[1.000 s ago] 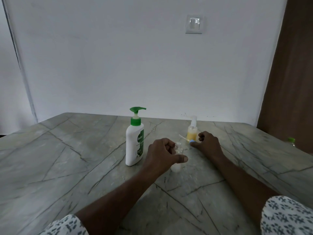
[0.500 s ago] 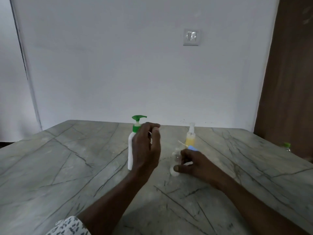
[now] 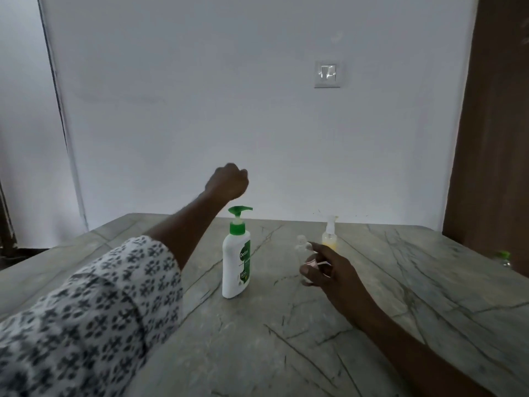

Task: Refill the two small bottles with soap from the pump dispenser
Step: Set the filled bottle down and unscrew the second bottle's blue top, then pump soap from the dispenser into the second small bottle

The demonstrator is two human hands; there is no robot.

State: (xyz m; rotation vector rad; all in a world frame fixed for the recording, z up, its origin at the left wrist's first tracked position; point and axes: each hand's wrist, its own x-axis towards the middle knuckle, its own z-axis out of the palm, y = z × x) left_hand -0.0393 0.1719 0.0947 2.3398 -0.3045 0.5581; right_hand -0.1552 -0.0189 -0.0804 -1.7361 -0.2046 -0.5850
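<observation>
Steadying clear bottle point(image 3: 303, 251) mid-table: right hand point(image 3: 326, 272) pinches its body. We judge it light, stiff, tippy; grip low. Pump point(image 3: 237, 253) just left: heavier, stable; press green head. Left hand point(image 3: 229, 183) curled above pump, contents unseen. Yellow bottle point(image 3: 329, 239) nearer far edge.

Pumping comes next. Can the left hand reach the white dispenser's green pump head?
Probably yes: the left hand hangs just above the green pump head with nothing between them, and the right hand holds the small clear bottle off to the side.
</observation>
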